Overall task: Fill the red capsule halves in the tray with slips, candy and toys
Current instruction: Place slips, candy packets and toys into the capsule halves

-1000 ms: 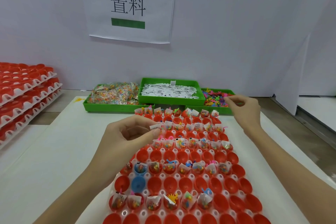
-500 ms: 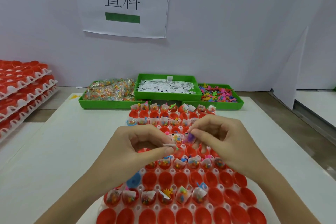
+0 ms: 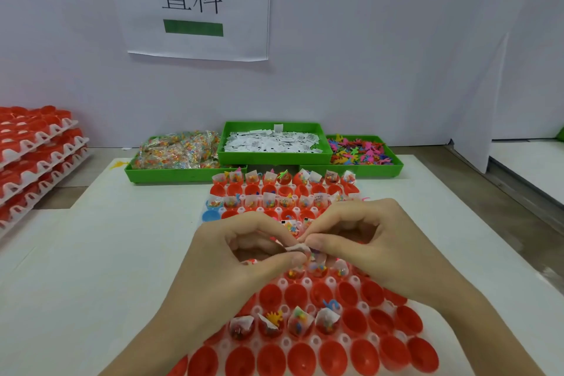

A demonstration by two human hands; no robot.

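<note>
- The left hand (image 3: pixel 232 256) and the right hand (image 3: pixel 363 241) are held together over the middle of the tray (image 3: pixel 345 339), their fingertips meeting at a small white slip (image 3: pixel 297 249).
- The slip is pinched between the left thumb and forefinger, with the other left fingers curled under; the right thumb and forefinger are closed on the same slip from the 3 o'clock side, the remaining right fingers being arched above it.
- Something small and coloured is seen just under the right fingertips — what it is cannot be told.
- The tray is laid on a white table (image 3: pixel 91 253) and is lined with red capsule halves (image 3: pixel 326 360). The rows toward 12 o'clock are filled with slips and candy packets; the row nearest 6 o'clock is seen holding nothing.
- In the row in front of the wrists, four halves are filled, and a yellow toy (image 3: pixel 273 317) is seen standing in one of them.
- Two blue capsule halves (image 3: pixel 210 216) are set at the tray's edge, at about 10 o'clock from the hands.
- Three green bins are ranged beyond the tray at 12 o'clock — the candy bin (image 3: pixel 183 174) on the left, the slip bin (image 3: pixel 274 157) raised in the middle, the toy bin (image 3: pixel 381 169) on the right.
- Stacked trays (image 3: pixel 36 156) of red halves are seen at 9 o'clock, well apart from the hands.
- A paper sign (image 3: pixel 195 6) with two printed characters and a green bar is fixed to the white wall behind.
</note>
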